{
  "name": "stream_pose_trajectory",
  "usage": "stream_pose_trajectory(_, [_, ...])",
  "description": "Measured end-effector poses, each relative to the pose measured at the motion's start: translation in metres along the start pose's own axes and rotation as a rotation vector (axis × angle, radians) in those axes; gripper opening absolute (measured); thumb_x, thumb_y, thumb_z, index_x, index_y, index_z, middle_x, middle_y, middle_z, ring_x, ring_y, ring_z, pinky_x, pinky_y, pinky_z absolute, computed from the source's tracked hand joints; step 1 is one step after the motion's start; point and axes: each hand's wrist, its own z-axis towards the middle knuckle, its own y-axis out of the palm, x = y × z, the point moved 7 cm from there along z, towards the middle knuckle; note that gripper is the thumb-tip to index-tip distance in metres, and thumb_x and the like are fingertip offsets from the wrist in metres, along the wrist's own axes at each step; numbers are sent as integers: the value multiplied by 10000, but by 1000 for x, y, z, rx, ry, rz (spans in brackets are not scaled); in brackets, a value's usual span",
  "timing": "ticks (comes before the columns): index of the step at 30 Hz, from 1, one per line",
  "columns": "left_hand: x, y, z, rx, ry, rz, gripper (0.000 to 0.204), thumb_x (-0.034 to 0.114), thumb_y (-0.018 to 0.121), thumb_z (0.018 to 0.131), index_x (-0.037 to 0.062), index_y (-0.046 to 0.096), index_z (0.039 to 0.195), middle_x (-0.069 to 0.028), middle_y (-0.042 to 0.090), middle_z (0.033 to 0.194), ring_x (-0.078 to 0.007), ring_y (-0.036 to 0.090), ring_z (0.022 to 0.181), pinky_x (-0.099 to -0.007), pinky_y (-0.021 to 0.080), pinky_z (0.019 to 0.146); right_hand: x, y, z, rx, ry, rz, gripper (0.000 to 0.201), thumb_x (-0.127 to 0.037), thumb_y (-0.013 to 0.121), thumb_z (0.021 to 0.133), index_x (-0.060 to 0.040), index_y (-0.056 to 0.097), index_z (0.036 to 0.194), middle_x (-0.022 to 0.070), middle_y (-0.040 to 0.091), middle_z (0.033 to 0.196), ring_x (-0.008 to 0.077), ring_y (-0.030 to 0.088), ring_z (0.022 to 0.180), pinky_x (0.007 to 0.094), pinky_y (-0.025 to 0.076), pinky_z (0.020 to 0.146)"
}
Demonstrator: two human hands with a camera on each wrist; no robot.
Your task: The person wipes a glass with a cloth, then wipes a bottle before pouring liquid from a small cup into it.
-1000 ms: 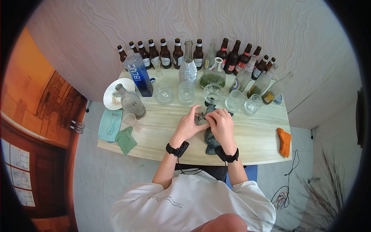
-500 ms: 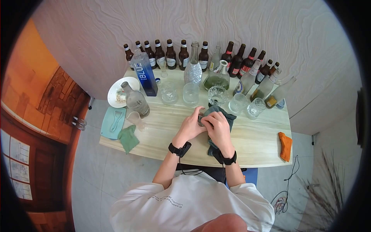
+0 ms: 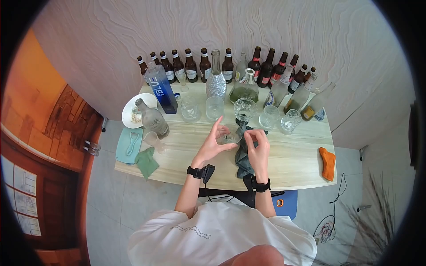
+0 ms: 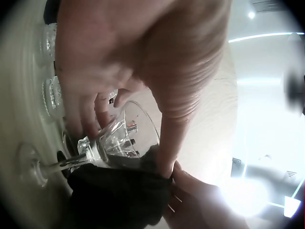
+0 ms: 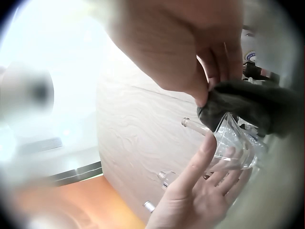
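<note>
A clear stemmed glass [image 3: 232,137] is held by the bowl between the thumb and fingers of the left hand [image 3: 211,144]. In the left wrist view its bowl [image 4: 126,136] tilts, with the stem and round foot at lower left. The right hand [image 3: 258,148] pinches a dark grey-green cloth [image 3: 243,160] just right of the glass. From the right wrist the cloth [image 5: 248,106] shows bunched under the right hand's fingertips at the rim, while the left hand [image 5: 193,193] supports the bowl from the other side.
Tumblers [image 3: 214,108] and a glass bowl [image 3: 244,109] stand beyond the hands, with brown bottles [image 3: 191,71] along the wall. At left are a grey bottle [image 3: 153,120], a plate [image 3: 127,111], a peeler on a board [image 3: 121,150] and a green cloth [image 3: 146,163]; an orange cloth [image 3: 327,164] lies far right.
The hands have drawn apart, the left with its thumb and fingers spread wider. More of the glass shows between them. The head view has shifted slightly.
</note>
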Motion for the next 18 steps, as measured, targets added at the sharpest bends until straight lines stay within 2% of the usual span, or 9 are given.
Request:
stream_pose_trajectory(3, [2,-3,-4,-21,-27,-152,1244,189,952,835,137,109,1748,-161,536,1542,-276,534,1446,-461,490,1157,15,4,11,86,36,50,151,-121,715,1046,20,735,1097,127,753,987,222,718,853,341,557,787])
stream_pose_trajectory(7, [-7,-1,-6,-29,-34,-233,1238,185,939,852,140,86,1749,-180,511,1590,-282,512,1480,-459,506,1156,26,20,21,24,143,140,185,-147,705,1064,23,740,1129,109,784,980,168,719,855,311,552,786])
stream_pose_trajectory(10, [-20,8,-8,58,69,58,1187,219,941,857,128,151,1739,-175,538,1562,-283,565,1415,-426,532,1105,29,27,19,-23,177,130,212,-155,713,1067,34,742,1158,69,784,973,117,695,874,283,541,800])
stream_pose_trajectory(13, [-39,17,-10,135,-115,110,1046,250,949,850,100,319,1671,-165,593,1507,-263,629,1313,-396,543,1043,30,27,16,-31,200,118,219,-157,717,1065,33,743,1171,66,784,984,111,693,883,279,543,808])
stream_pose_trajectory(16, [-39,16,-4,167,-98,212,834,210,930,864,69,466,1543,-135,698,1359,-235,688,1182,-377,544,988,33,24,16,-27,196,124,221,-155,719,1063,36,743,1170,66,784,986,110,696,892,280,547,822])
stream_pose_trajectory(18, [-41,9,-1,153,-66,234,712,157,893,889,57,507,1480,-117,740,1268,-220,704,1151,-372,547,976,33,22,16,-38,208,130,224,-156,721,1062,38,743,1172,67,784,988,111,699,900,281,549,833])
